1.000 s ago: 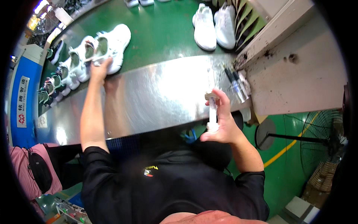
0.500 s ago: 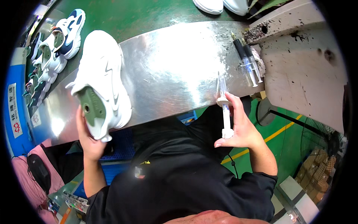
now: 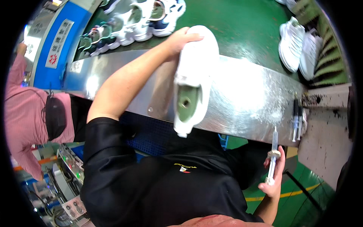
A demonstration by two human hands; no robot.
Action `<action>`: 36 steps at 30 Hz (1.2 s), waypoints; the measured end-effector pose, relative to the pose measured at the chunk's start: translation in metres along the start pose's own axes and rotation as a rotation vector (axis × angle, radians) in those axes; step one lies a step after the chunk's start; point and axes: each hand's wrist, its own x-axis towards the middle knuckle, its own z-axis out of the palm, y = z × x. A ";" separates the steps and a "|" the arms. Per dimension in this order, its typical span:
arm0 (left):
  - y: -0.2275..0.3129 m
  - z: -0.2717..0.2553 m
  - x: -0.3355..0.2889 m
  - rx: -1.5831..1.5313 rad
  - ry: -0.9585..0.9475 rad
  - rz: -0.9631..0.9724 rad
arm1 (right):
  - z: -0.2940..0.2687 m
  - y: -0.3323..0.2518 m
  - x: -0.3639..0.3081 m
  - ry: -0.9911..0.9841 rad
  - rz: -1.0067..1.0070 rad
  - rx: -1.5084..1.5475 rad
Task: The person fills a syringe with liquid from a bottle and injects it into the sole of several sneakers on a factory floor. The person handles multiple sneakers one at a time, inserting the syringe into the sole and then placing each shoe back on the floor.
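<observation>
A white sneaker (image 3: 196, 60) with a green insole (image 3: 187, 104) is over the steel ledge in front of me, toe pointing away and heel towards me. My left hand (image 3: 182, 41) grips its toe end, with a finger lying over the upper; the rest of that hand is partly behind the shoe. In my right hand (image 3: 278, 172) is a slim clear syringe (image 3: 275, 140), its tip pointing away from me. The hand sits off the ledge's near edge, thumb by the plunger end and fingers near the pale collar. Syringe and sneaker are well apart.
Several sneakers (image 3: 141, 19) stand in a row on the green surface (image 3: 234, 30) at the far left. Two white sneakers (image 3: 291, 45) stand far right. Dark-ended syringes (image 3: 296, 119) lie at the steel ledge's (image 3: 242, 94) right end, beside a beige housing (image 3: 325, 143). A person in pink (image 3: 28, 113) is at left.
My left hand has gone from the sneaker's heel to its toe, and the sneaker now points straighter away. The view has turned and shifted. My right hand still holds the syringe.
</observation>
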 end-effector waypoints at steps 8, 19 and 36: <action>0.046 0.044 -0.085 -0.612 -0.017 0.479 | 0.037 -0.060 0.038 -0.179 -0.198 0.744; 0.022 0.045 -0.102 -0.736 -0.079 0.479 | 0.094 -0.159 0.089 -0.646 -0.345 0.852; 0.025 0.044 -0.122 -0.645 -0.145 0.552 | 0.129 -0.188 0.102 -0.673 -0.224 0.812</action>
